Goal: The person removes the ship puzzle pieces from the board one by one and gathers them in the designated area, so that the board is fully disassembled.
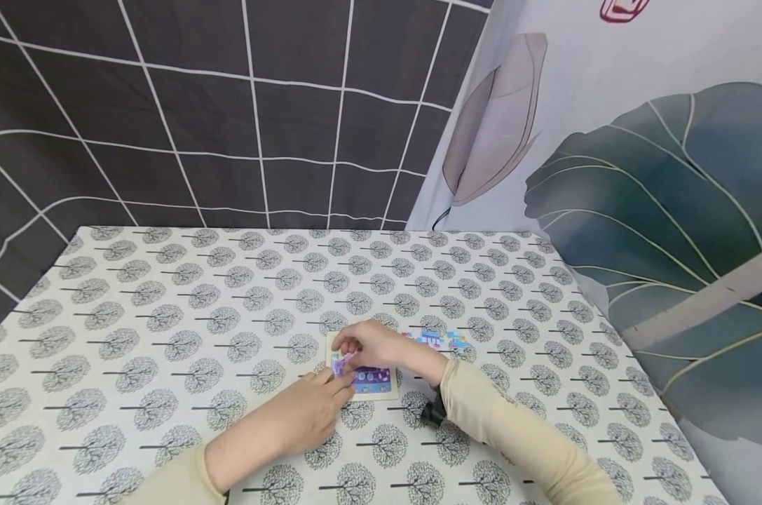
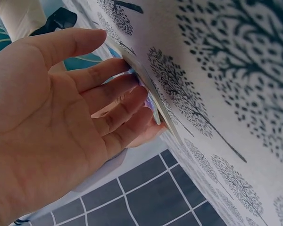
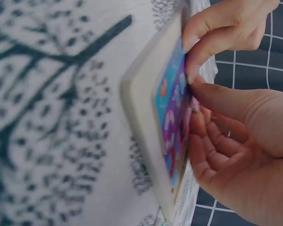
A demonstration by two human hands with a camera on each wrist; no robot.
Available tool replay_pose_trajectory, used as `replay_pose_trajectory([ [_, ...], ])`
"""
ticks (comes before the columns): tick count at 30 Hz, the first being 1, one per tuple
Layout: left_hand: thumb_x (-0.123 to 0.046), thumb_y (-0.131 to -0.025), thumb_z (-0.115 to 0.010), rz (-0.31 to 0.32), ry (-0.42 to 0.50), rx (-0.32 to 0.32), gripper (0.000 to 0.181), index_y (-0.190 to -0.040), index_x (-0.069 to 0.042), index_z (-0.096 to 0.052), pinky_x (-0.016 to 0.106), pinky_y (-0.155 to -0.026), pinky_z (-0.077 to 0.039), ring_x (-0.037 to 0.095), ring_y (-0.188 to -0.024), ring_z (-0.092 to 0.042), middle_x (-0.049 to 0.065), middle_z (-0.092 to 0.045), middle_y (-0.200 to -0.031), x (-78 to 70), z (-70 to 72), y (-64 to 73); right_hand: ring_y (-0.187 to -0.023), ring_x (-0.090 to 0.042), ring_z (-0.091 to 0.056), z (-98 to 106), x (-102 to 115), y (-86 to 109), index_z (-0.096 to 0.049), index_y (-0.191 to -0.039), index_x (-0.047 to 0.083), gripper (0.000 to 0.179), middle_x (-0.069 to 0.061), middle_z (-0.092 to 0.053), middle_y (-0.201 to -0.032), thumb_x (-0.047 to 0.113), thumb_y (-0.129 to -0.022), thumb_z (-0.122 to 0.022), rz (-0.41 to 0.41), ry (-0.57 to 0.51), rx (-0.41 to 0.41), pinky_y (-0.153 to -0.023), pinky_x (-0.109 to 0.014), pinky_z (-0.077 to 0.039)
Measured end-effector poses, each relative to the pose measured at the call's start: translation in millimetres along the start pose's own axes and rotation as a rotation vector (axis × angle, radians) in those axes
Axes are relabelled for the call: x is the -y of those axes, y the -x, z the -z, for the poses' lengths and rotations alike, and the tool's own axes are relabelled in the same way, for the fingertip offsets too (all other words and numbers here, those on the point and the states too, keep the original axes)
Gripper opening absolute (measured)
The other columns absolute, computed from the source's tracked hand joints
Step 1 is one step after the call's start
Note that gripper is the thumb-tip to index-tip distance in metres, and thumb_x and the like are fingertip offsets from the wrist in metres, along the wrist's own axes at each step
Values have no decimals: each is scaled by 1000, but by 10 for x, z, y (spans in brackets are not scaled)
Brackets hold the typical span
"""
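A jigsaw puzzle board (image 1: 381, 396) with a cream frame and a purple and blue picture lies on the table. My right hand (image 1: 378, 344) reaches over it from the right and pinches a purple puzzle piece (image 1: 341, 363) at the board's left side. That piece stands tilted against the board, and the fingers partly cover it. From the lower left, my left hand (image 1: 306, 412) touches the same area with loosely extended fingertips. In the right wrist view, the fingertips of both hands meet at the picture's edge, beside the right thumb (image 3: 221, 101).
Several loose blue and pink puzzle pieces (image 1: 432, 339) lie behind the right forearm, just right of the board. A tree-patterned cloth (image 1: 166, 337) covers the table. Behind it hang a dark grid curtain (image 1: 198, 105) and a leaf-printed curtain (image 1: 645, 182).
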State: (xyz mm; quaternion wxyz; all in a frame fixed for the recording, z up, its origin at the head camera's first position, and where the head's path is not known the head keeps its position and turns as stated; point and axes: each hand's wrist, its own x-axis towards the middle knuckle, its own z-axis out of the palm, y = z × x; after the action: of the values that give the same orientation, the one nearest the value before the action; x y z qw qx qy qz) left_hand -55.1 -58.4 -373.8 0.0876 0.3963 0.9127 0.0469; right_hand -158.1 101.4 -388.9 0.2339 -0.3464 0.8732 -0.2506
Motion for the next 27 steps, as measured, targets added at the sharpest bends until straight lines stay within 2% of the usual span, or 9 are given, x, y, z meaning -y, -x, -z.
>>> replay_pose_trajectory([
  [6, -18, -88, -56, 14, 28, 25, 48, -132, -1, -50, 41, -106, -38, 27, -130, -40, 11, -44, -142, -11, 22, 8, -78, -6, -58, -62, -53, 60, -69, -102, 8, 29, 0, -67, -89, 9, -74, -76, 102, 59, -104, -73, -14, -47],
  [12, -15, -87, -57, 20, 66, 44, 49, -133, -2, -49, 42, -107, -37, 29, -130, -40, 10, -43, -143, 12, 30, 15, -79, -8, -59, -118, -45, 105, -68, -101, 7, 28, 0, -67, -90, 6, -74, -76, 148, 71, -184, -73, -14, -48],
  [22, -15, -88, -55, 13, 90, 44, 49, -135, -4, -48, 39, -103, -41, 24, -121, -44, 7, -42, -144, 48, 16, 15, -78, -10, -58, -100, -40, 155, -65, -104, 6, 28, -3, -64, -90, 2, -76, -73, 187, 43, -183, -71, -12, -49],
  [27, -14, -88, -54, 23, 116, 46, 48, -135, -4, -48, 41, -105, -39, 28, -127, -41, 7, -42, -144, 65, -3, 17, -74, -8, -56, -109, -74, 154, -64, -107, 7, 30, -3, -61, -88, 1, -78, -71, 203, 36, -171, -68, -12, -49],
])
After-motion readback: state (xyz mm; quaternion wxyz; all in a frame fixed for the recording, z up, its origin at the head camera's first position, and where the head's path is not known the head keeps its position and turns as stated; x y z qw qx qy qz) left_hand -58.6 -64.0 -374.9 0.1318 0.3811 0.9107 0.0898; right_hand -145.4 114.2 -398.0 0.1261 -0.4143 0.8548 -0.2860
